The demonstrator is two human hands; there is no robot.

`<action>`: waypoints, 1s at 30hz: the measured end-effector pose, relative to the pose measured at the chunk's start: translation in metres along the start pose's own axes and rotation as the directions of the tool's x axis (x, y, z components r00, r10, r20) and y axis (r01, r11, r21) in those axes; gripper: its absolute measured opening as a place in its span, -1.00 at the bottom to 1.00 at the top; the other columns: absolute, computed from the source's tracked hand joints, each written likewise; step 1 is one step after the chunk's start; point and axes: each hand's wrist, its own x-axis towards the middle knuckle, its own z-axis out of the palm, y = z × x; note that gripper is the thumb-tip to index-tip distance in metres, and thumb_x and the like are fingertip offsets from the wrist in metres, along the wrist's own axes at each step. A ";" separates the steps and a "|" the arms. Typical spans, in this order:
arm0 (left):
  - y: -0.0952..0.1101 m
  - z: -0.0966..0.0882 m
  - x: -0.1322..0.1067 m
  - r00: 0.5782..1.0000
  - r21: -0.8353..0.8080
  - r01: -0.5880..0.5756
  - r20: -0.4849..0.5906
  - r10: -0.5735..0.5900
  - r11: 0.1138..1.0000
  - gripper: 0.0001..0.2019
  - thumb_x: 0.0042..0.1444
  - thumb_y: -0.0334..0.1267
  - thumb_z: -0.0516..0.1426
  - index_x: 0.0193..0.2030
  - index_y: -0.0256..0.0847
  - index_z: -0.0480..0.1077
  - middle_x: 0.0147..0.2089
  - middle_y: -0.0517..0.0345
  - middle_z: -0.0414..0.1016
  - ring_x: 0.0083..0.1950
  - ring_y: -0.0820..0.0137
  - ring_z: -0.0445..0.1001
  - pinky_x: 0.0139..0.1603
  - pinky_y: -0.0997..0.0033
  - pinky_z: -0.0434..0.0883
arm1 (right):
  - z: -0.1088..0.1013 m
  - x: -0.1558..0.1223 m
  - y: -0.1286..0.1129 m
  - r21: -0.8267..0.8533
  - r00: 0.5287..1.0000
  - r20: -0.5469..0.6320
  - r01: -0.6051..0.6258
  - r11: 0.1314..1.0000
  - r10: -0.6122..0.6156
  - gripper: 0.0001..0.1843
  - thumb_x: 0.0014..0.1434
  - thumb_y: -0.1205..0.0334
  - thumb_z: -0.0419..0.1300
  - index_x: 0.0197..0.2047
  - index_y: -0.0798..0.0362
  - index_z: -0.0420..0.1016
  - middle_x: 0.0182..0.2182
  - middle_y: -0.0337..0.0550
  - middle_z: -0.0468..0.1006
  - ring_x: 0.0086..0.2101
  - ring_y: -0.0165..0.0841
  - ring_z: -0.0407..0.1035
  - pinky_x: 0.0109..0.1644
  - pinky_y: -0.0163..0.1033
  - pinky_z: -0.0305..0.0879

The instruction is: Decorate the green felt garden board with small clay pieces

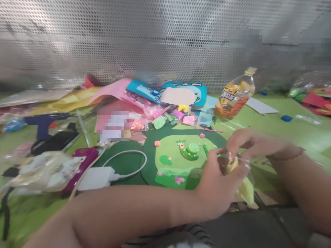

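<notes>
A small clear plastic bag with pale yellow clay (246, 191) is held at the table's front edge. My left hand (219, 182) is closed around the bag's upper part, thumb on top. The fingers of my right hand (248, 143) pinch at the bag's opening from above. Left of my hands lies a green clay picture board (160, 162) with a light green panel. On it sits a green clay snail (190, 151) with a spiral shell. Small pink clay flowers (179, 180) dot the panel.
Bagged coloured clay (159, 122) lies behind the board. A plastic bottle (234, 94) stands tilted at the back right. On the left are a white charger (97, 178) with its cable, a black phone (56, 142) and a dark blue glue gun (42, 124). A perforated metal wall (155, 41) stands behind.
</notes>
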 end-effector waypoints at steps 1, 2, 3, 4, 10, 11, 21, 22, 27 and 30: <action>0.000 -0.001 0.000 1.000 0.013 -0.007 0.011 0.007 1.000 -0.56 -0.05 -0.10 0.24 -0.06 -0.18 0.23 -0.12 0.06 0.41 -0.13 0.38 0.41 -0.11 0.39 0.35 | 0.000 0.000 0.001 0.000 1.000 0.012 0.004 1.000 -0.004 -0.86 0.06 0.24 0.27 -0.29 0.10 0.57 -0.43 -0.11 0.60 -0.44 -0.45 0.46 -0.32 -0.39 0.36; -0.001 -0.001 -0.001 1.000 0.028 -0.014 0.024 0.014 0.999 -0.54 -0.05 -0.06 0.23 -0.05 -0.18 0.21 -0.10 0.06 0.39 -0.11 0.37 0.40 -0.09 0.39 0.35 | 0.001 0.001 0.002 0.004 1.000 0.020 0.002 1.000 -0.002 -0.86 0.05 0.26 0.28 -0.27 0.08 0.57 -0.42 -0.11 0.60 -0.42 -0.44 0.47 -0.30 -0.38 0.37; -0.001 -0.002 -0.001 0.999 0.047 -0.021 0.036 0.019 0.999 -0.52 -0.05 -0.03 0.22 -0.04 -0.18 0.21 -0.08 0.05 0.38 -0.08 0.36 0.38 -0.07 0.39 0.34 | 0.002 0.002 0.002 0.020 1.000 0.028 -0.001 1.000 0.000 -0.85 0.04 0.28 0.29 -0.26 0.06 0.57 -0.41 -0.12 0.61 -0.41 -0.44 0.48 -0.30 -0.38 0.37; 0.000 -0.003 -0.001 1.000 0.064 -0.024 0.022 0.022 0.998 -0.51 -0.05 0.00 0.22 -0.05 -0.19 0.21 -0.08 0.04 0.37 -0.07 0.35 0.38 -0.06 0.39 0.33 | 0.004 0.003 0.003 0.040 0.999 0.034 -0.002 0.999 0.000 -0.85 0.04 0.27 0.29 -0.26 0.05 0.57 -0.41 -0.12 0.61 -0.41 -0.43 0.48 -0.31 -0.38 0.37; -0.001 -0.003 -0.001 1.000 0.096 0.003 0.015 -0.004 0.995 -0.53 -0.04 0.03 0.19 -0.10 -0.18 0.19 -0.11 0.05 0.36 -0.10 0.34 0.37 -0.05 0.33 0.32 | 0.010 0.004 -0.003 -0.012 0.992 0.083 -0.099 0.995 0.100 -0.87 0.12 0.19 0.21 -0.34 0.05 0.53 -0.46 -0.12 0.57 -0.45 -0.45 0.43 -0.37 -0.37 0.31; -0.002 -0.003 -0.001 1.000 0.095 -0.004 0.025 0.001 0.995 -0.54 -0.03 0.02 0.19 -0.09 -0.17 0.18 -0.11 0.06 0.36 -0.10 0.35 0.37 -0.05 0.33 0.32 | 0.009 0.002 -0.005 -0.018 0.992 0.065 -0.103 0.995 0.104 -0.87 0.12 0.18 0.21 -0.34 0.04 0.53 -0.46 -0.13 0.56 -0.45 -0.45 0.42 -0.37 -0.37 0.31; 0.002 -0.002 -0.005 0.990 0.099 0.020 0.140 -0.034 0.995 -0.60 0.03 -0.15 0.17 -0.04 -0.13 0.14 -0.17 0.17 0.30 -0.29 0.52 0.31 -0.25 0.48 0.31 | 0.002 0.014 0.021 0.441 0.794 -0.539 -0.017 0.898 0.279 -0.97 0.04 0.27 0.30 -0.37 0.02 0.55 -0.55 -0.26 0.52 -0.56 -0.57 0.33 -0.51 -0.45 0.21; 0.002 -0.002 -0.006 0.989 0.099 0.022 0.142 -0.036 0.995 -0.61 0.03 -0.16 0.17 -0.04 -0.13 0.14 -0.18 0.17 0.29 -0.30 0.53 0.31 -0.26 0.50 0.31 | 0.004 0.016 0.023 0.467 0.782 -0.548 -0.009 0.884 0.297 -0.94 0.02 0.28 0.31 -0.35 0.03 0.56 -0.56 -0.26 0.52 -0.55 -0.57 0.34 -0.50 -0.47 0.23; 0.001 -0.002 -0.003 0.997 0.112 0.013 0.080 -0.022 0.994 -0.64 0.06 -0.16 0.14 -0.04 -0.14 0.13 -0.18 0.16 0.28 -0.24 0.49 0.32 -0.19 0.45 0.32 | 0.004 0.017 0.024 0.493 0.871 -0.437 0.026 0.870 0.223 -0.91 0.03 0.30 0.30 -0.33 0.09 0.56 -0.45 -0.21 0.58 -0.51 -0.55 0.39 -0.44 -0.44 0.32; 0.000 -0.003 0.000 0.999 0.113 -0.014 0.039 0.009 0.993 -0.67 0.08 -0.15 0.13 -0.07 -0.15 0.14 -0.14 0.13 0.31 -0.13 0.43 0.33 -0.06 0.41 0.30 | 0.003 0.014 0.018 0.438 0.919 -0.374 0.059 0.897 0.122 -0.90 0.02 0.29 0.31 -0.35 0.12 0.56 -0.43 -0.17 0.57 -0.45 -0.49 0.42 -0.37 -0.37 0.37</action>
